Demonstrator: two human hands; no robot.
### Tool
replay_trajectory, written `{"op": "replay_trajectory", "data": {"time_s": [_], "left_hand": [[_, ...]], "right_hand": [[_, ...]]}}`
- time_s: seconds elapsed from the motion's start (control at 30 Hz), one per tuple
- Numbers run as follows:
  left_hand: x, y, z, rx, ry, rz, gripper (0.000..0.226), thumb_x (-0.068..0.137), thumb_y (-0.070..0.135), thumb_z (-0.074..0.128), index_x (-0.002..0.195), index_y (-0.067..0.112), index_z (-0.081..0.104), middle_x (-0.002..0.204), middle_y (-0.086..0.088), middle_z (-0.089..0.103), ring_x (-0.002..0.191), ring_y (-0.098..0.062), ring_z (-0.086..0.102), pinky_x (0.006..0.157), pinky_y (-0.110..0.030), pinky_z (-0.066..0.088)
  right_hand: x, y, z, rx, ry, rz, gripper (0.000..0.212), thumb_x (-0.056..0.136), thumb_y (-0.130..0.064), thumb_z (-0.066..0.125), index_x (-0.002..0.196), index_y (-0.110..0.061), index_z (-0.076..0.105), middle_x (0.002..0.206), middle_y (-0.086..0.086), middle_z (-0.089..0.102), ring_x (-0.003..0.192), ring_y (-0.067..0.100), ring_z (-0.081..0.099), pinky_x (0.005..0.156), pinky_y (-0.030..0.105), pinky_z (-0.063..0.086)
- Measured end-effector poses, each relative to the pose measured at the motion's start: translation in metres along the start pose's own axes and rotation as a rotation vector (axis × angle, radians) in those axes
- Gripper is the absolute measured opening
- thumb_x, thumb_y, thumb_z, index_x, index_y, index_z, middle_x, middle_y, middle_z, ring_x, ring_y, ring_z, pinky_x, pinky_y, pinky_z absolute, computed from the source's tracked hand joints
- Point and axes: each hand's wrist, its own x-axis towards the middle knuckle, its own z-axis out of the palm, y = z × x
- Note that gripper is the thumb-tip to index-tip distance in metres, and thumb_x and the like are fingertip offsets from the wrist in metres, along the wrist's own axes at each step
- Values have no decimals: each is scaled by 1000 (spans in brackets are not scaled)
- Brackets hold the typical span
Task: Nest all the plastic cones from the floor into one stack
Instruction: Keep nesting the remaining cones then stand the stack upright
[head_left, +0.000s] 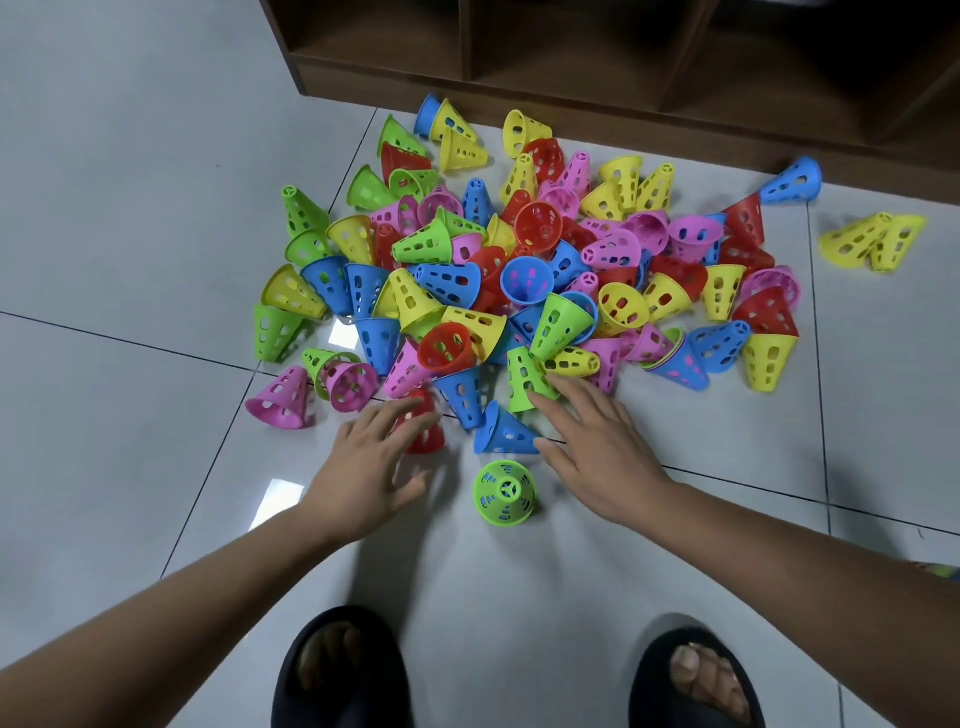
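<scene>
Plastic cones (519, 270) in green, yellow, blue, red and pink lie heaped on the tiled floor (130, 156) before a wooden shelf unit (571, 67). One upright green cone (505, 492) stands apart from the heap, between both hands. The left hand (374, 467), fingers spread and holding nothing, is over a red cone (428, 441). The right hand (597, 457), also spread, has its fingertips at a lying green cone (522, 382).

Bright plastic on glossy tile

The cones (519, 270) are smooth perforated plastic; beneath them floor tiles (130, 156) shine glossy; behind them, a matt brown wood shelf (571, 88).
</scene>
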Motion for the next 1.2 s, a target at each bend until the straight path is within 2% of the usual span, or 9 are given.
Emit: {"op": "replay_trajectory", "data": {"time_s": [0.13, 0.3, 0.53, 0.63, 0.73, 0.8, 0.97, 1.1, 1.2], "left_hand": [[-2, 0, 10, 26, -39, 43, 72, 85, 43, 76, 151, 37, 49, 163, 3, 41, 142, -30, 45, 103, -48, 49], [-3, -1, 18, -104, 14, 6, 56, 91, 60, 76, 131, 23, 62, 155, -3, 47, 133, -27, 48, 109, -40, 48], [-11, 4, 21, -126, 38, -142, 40, 93, 42, 77, 125, 31, 55, 125, 6, 55, 93, -24, 62, 78, -34, 53], [-15, 1, 27, -63, 5, -203, 50, 93, 41, 76, 136, 29, 53, 130, 4, 58, 103, -26, 63, 84, -38, 53], [-14, 0, 30, 67, 0, -264, 50, 96, 54, 69, 136, 26, 57, 124, 2, 62, 104, -26, 59, 88, -41, 52], [-12, 0, 29, 117, -26, -284, 47, 97, 61, 63, 128, 26, 60, 115, 3, 63, 99, -23, 58, 85, -38, 50], [-8, 4, 13, 10, 1, -245, 46, 90, 60, 57, 118, 24, 62, 102, 3, 63, 90, -24, 61, 77, -38, 53], [-2, 28, -15, -173, 161, -234, 42, 95, 49, 70, 128, 27, 58, 115, 8, 60, 98, -14, 59, 78, -34, 52], [2, 56, -38, -344, 256, -197, 46, 98, 47, 73, 137, 30, 55, 120, 16, 58, 103, 0, 56, 85, -18, 47]], "right_hand": [[2, 6, -2, -29, -70, 6, 60, 104, -47, 55, 160, -32, 41, 162, 4, 38, 146, 29, 39, 118, 46, 39], [4, 5, 3, -22, -120, 41, 40, 102, -54, 55, 126, -22, 55, 151, 6, 39, 135, 34, 46, 100, 47, 53], [-4, 9, 13, -65, -50, 58, 44, 93, -58, 72, 95, -16, 59, 108, 7, 56, 100, 33, 61, 82, 43, 52], [-3, 8, 9, 15, 20, 142, 57, 83, -62, 80, 104, -17, 52, 108, 4, 55, 101, 29, 60, 79, 42, 53], [4, 5, 5, 111, 33, 108, 71, 87, -48, 82, 142, -21, 47, 137, 2, 53, 124, 29, 57, 93, 43, 56], [9, 3, 6, 126, 5, 34, 66, 95, -39, 75, 153, -27, 45, 147, -3, 49, 130, 27, 54, 96, 45, 57], [14, 7, 16, 103, 29, -67, 35, 102, -26, 66, 137, -28, 58, 135, -6, 60, 117, 26, 57, 91, 47, 56], [10, 14, 16, 95, 51, -44, 43, 100, -31, 70, 140, -23, 58, 132, -3, 66, 120, 26, 56, 96, 45, 55], [2, 18, 15, 112, 81, -47, 44, 98, -31, 72, 139, -20, 61, 129, 0, 68, 120, 26, 57, 99, 44, 53]]}}
